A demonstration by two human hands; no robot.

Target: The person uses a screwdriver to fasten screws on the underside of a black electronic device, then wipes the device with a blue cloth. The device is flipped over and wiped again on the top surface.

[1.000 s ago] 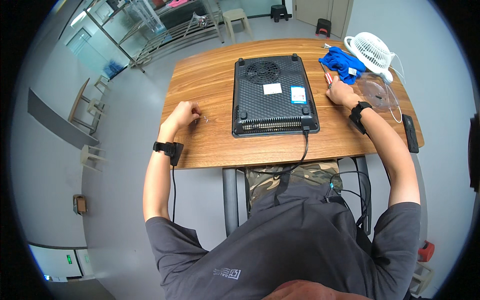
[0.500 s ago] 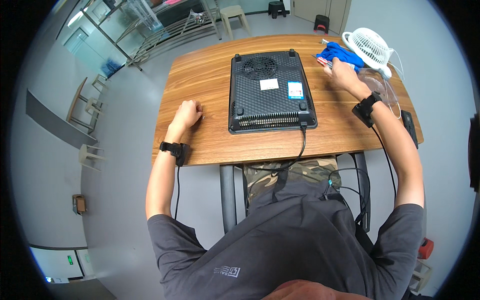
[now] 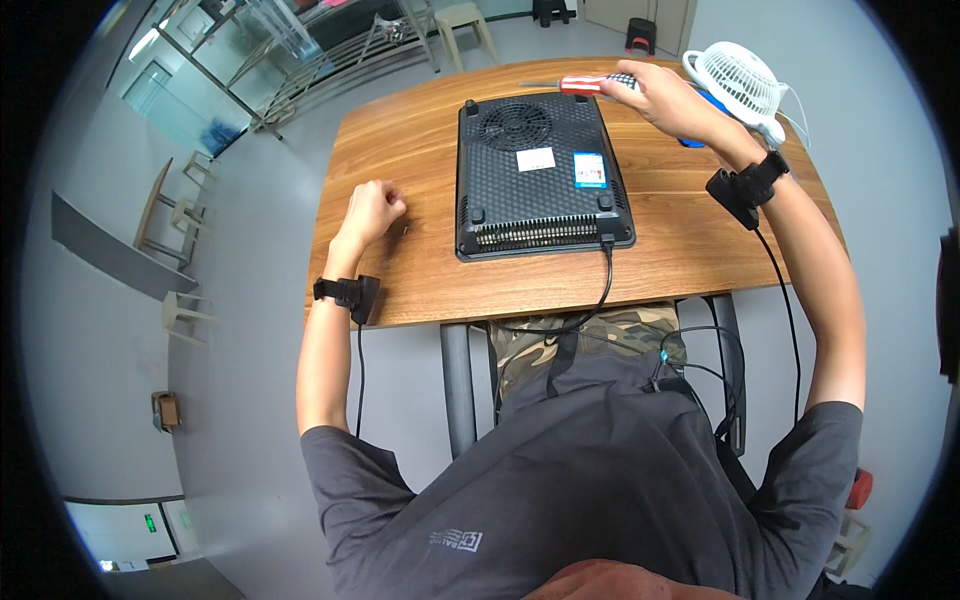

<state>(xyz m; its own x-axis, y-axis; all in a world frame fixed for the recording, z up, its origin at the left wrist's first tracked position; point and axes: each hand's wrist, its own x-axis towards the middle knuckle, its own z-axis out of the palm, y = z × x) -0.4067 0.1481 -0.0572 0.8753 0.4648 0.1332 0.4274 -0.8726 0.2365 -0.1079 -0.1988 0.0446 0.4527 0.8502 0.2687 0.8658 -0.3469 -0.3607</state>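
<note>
**Screwdriver (image 3: 583,84) in hand, upturned appliance (image 3: 525,178) looking whole**

Fingers of the right hand (image 3: 662,102) are gripping the screwdriver's handle; its shaft is pointing to the person's left, its long axis running crosswise near the appliance's far edge. The left hand (image 3: 374,208) is resting at the desk's (image 3: 400,295) left, fingers curling; whether they are holding anything, I cannot tell. The black appliance is lying mid-desk, underside up, long axis running away from the person, corded end facing the body. The base is sitting in place, so most work is seemingly remaining.
</note>
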